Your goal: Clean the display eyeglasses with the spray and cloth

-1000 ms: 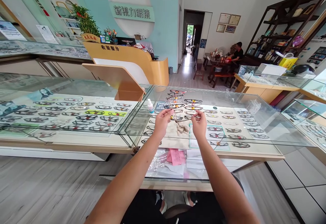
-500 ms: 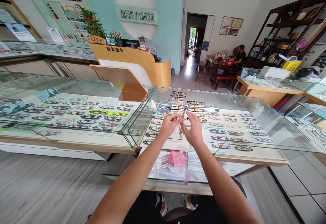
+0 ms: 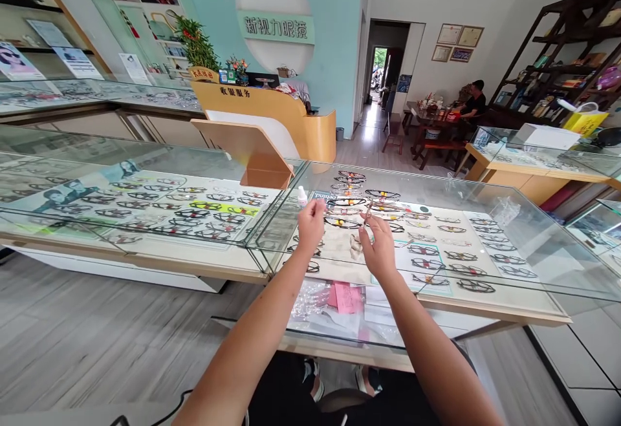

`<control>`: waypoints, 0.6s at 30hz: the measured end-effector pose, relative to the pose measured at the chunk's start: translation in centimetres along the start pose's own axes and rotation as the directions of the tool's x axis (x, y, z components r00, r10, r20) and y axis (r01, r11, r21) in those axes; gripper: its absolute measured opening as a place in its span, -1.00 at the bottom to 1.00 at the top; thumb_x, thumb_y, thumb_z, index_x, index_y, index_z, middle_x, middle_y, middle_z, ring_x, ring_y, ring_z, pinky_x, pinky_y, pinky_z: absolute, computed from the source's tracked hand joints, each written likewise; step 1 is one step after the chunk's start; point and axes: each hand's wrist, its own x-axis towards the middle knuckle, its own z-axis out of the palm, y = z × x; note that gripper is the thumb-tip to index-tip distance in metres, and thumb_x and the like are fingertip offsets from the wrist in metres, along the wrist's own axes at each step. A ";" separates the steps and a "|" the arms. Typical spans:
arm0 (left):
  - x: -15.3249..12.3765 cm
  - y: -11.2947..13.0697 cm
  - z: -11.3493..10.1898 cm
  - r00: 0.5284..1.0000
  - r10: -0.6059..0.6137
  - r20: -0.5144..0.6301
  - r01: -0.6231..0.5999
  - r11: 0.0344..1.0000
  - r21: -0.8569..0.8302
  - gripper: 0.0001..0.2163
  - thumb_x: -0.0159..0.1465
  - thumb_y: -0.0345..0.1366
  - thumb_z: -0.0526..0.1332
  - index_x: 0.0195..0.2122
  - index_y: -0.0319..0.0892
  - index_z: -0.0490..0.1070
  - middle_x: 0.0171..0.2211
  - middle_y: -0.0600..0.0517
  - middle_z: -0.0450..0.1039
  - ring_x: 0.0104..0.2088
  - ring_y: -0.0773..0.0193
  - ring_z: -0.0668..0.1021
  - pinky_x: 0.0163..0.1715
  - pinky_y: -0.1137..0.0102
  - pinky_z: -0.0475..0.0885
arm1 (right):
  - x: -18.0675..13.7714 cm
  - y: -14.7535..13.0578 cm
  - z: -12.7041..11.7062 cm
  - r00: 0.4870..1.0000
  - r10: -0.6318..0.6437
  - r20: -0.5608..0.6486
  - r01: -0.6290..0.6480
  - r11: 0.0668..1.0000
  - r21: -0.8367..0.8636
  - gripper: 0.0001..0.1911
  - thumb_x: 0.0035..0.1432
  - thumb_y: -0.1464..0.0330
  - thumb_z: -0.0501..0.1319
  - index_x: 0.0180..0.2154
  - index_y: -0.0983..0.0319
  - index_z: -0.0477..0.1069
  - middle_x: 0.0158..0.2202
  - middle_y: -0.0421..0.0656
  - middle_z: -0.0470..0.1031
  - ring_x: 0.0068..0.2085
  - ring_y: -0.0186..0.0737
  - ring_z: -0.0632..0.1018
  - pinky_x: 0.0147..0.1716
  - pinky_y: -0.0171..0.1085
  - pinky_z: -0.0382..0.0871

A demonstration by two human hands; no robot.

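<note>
Hands are held out above the glass worktop (image 3: 509,245), over its middle part near the front edge. The left hand (image 3: 310,224) is raised with its fingertips pressed together near the small white bottle (image 3: 302,196); whether something thin is pinched in that grip cannot be told. The right hand (image 3: 377,248) is held just beside it, toward the right, and a thin spectacle frame (image 3: 369,211) is pinched between thumb and forefinger, its slim part standing up and slightly tilted above the fingers. The two hands are near each other but apart. The bottle stands upright on the glass, close to the seam where the worktop meets the neighbouring showcase (image 3: 145,174) on the left. A crumpled cloth (image 3: 356,245) is seen between the hands, lying on or just under the glass; which cannot be told. Rows of spectacles (image 3: 451,245) are laid out under the glass toward the right and far edges. Below the front edge, on a lower shelf (image 3: 320,342), pink slips (image 3: 345,297) and clear plastic bags (image 3: 310,300) are kept. Beyond the far edge a curved wooden reception desk (image 3: 301,122) is placed before a pale green wall, and a seated person (image 3: 473,103) is visible at a table (image 3: 427,122) far at the back right.
</note>
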 end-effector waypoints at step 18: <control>5.2 -10.8 -3.4 0.986 -0.151 -0.072 0.164 0.952 0.257 -0.55 0.29 -0.33 0.35 0.21 -0.13 0.36 0.15 -0.23 0.56 0.18 -0.09 0.60 0.22 0.07 0.45 | 0.1 0.3 0.3 1.000 0.003 -0.019 -0.002 0.999 0.051 -0.64 0.52 0.28 0.08 0.15 0.18 0.56 0.16 0.06 0.61 0.19 0.12 0.52 0.21 0.14 0.39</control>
